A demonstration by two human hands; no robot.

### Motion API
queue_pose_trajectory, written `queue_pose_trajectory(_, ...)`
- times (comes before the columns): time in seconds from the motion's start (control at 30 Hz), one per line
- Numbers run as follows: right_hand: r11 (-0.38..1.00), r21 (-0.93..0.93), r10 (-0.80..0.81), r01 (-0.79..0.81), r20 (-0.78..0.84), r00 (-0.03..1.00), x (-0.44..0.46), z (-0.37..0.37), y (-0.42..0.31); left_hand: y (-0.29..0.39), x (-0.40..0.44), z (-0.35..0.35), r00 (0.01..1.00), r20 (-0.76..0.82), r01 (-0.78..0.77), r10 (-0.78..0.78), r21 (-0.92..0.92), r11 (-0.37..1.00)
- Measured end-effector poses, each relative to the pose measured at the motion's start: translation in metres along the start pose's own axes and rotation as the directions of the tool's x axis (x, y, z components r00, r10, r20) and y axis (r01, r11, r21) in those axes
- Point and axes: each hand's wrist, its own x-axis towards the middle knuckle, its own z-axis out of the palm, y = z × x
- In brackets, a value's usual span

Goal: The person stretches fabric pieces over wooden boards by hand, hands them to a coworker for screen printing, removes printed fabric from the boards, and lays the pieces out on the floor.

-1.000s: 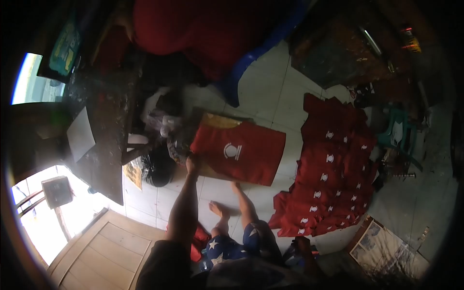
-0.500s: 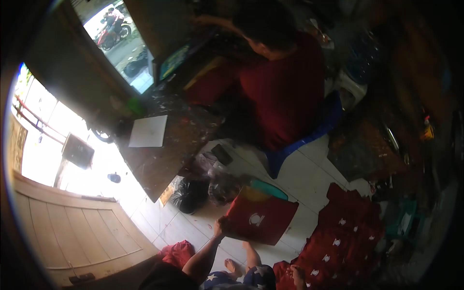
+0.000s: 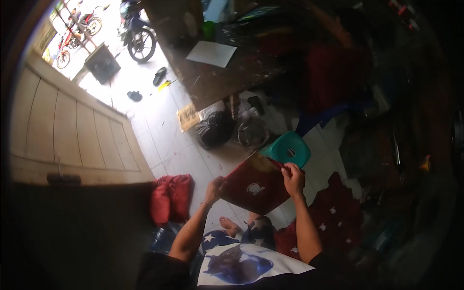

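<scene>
Our left hand is closed on one corner of a red cloth, and our right hand, fingers bent in, grips the opposite corner. The cloth spans the gap between the two hands, with a white mark facing us and a yellowish patch on its far edge. Just past the right hand we see a green stool. Straight beyond the left hand sits a black bag on the floor, and farther out is a dark table with a white sheet on it. To the left of our left hand lies a red bundle, near a wooden door. Right of our right hand, more red cloths with white marks lie spread on the floor. Well beyond that hand, in shadow, we make out a person in dark red.
</scene>
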Motion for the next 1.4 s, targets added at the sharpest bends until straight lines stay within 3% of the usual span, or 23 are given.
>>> queue_pose_trajectory(0.07,0.948,-0.142,-0.296,0.284,-0.071,0.953,0.006,0.023,-0.036,-0.001,-0.024,-0.013,1.0,-0.006,-0.011,0.011,0.023,1.0)
queue_pose_trajectory(0.13,0.974,0.055,-0.225,0.219,0.154,0.962,0.008,0.046,-0.054,0.009,-0.048,-0.04,0.999,-0.038,-0.018,0.017,-0.05,0.999)
queue_pose_trajectory(0.17,0.997,-0.073,0.033,0.0,0.453,0.891,0.01,0.041,-0.083,0.011,-0.057,-0.055,0.995,-0.074,-0.076,0.073,-0.029,0.997)
queue_pose_trajectory(0.2,0.997,-0.065,0.058,-0.029,0.51,0.858,0.008,0.052,-0.084,0.013,-0.067,-0.073,0.992,-0.103,-0.075,0.072,-0.033,0.997)
queue_pose_trajectory(0.3,0.915,0.073,0.166,-0.397,0.829,0.535,0.019,0.053,-0.105,0.011,-0.092,-0.114,0.987,-0.102,-0.132,0.127,-0.043,0.99)
queue_pose_trajectory(0.37,0.558,0.13,-0.059,-0.82,0.991,0.118,0.012,0.055,-0.134,0.02,-0.113,-0.144,0.975,-0.138,-0.174,0.175,0.019,0.984)
queue_pose_trajectory(0.4,0.578,0.122,-0.072,-0.806,0.992,0.099,0.01,0.066,-0.145,0.028,-0.122,-0.162,0.959,-0.147,-0.23,0.241,0.087,0.969)
queue_pose_trajectory(0.47,0.553,-0.1,-0.039,-0.827,0.989,-0.146,0.0,0.092,-0.162,0.042,-0.145,-0.197,0.987,-0.061,-0.143,0.15,0.108,0.984)
queue_pose_trajectory(0.5,0.648,-0.118,-0.174,-0.752,0.939,-0.297,0.0,0.107,-0.167,0.053,-0.157,-0.21,0.981,-0.021,-0.181,0.192,0.249,0.951)
queue_pose_trajectory(0.53,0.656,-0.121,-0.191,-0.745,0.929,-0.318,-0.001,0.117,-0.181,0.062,-0.166,-0.222,0.973,0.026,-0.221,0.229,0.383,0.897)
queue_pose_trajectory(0.6,0.954,0.068,-0.154,-0.291,0.947,-0.281,-0.006,0.132,-0.211,0.083,-0.183,-0.246,0.992,0.042,-0.126,0.121,0.452,0.883)
queue_pose_trajectory(0.67,0.999,0.031,-0.036,-0.02,0.958,-0.283,-0.014,0.143,-0.259,0.097,-0.197,-0.265,0.994,0.08,-0.103,0.069,0.592,0.799)
queue_pose_trajectory(0.77,0.969,0.2,-0.239,-0.144,0.907,-0.347,-0.027,0.173,-0.279,0.093,-0.212,-0.286,0.995,-0.025,-0.054,0.092,0.653,0.756)
queue_pose_trajectory(0.83,0.906,0.3,-0.354,-0.299,0.924,-0.145,-0.031,0.175,-0.301,0.093,-0.22,-0.304,0.989,-0.128,0.04,0.075,0.717,0.696)
queue_pose_trajectory(0.87,0.904,0.315,-0.37,-0.29,0.916,-0.156,-0.029,0.18,-0.304,0.089,-0.224,-0.313,0.987,-0.146,0.057,0.073,0.725,0.686)
queue_pose_trajectory(0.93,0.813,0.52,-0.541,-0.262,0.841,-0.009,-0.026,0.186,-0.303,0.09,-0.234,-0.33,0.968,-0.227,0.089,0.112,0.72,0.688)
queue_pose_trajectory(0.97,0.698,0.584,-0.602,-0.414,0.792,0.1,-0.027,0.188,-0.305,0.095,-0.242,-0.339,0.961,-0.262,0.121,0.085,0.678,0.725)
queue_pose_trajectory(1.0,0.703,0.583,-0.608,-0.407,0.79,0.082,-0.023,0.176,-0.313,0.089,-0.25,-0.347,0.956,-0.282,0.137,0.082,0.674,0.726)
queue_pose_trajectory(1.07,0.507,0.582,-0.555,-0.635,0.785,0.276,-0.008,0.143,-0.332,0.065,-0.27,-0.359,0.939,-0.335,0.155,0.076,0.612,0.776)
queue_pose_trajectory(1.13,0.477,0.546,-0.503,-0.689,0.812,0.296,0.02,0.168,-0.28,0.043,-0.294,-0.352,0.869,-0.495,0.272,0.007,0.487,0.83)
queue_pose_trajectory(1.2,0.456,0.57,-0.497,-0.683,0.8,0.335,0.021,0.138,-0.295,0.014,-0.323,-0.339,0.785,-0.61,0.368,-0.103,0.327,0.87)
queue_pose_trajectory(1.27,0.504,0.558,-0.445,-0.659,0.822,0.355,0.015,0.128,-0.295,-0.023,-0.349,-0.324,0.577,-0.68,0.608,-0.453,-0.013,0.794)
queue_pose_trajectory(1.4,0.827,0.497,-0.369,-0.261,0.832,0.415,-0.002,0.125,-0.276,-0.128,-0.396,-0.286,0.44,-0.759,0.66,-0.48,-0.089,0.746)
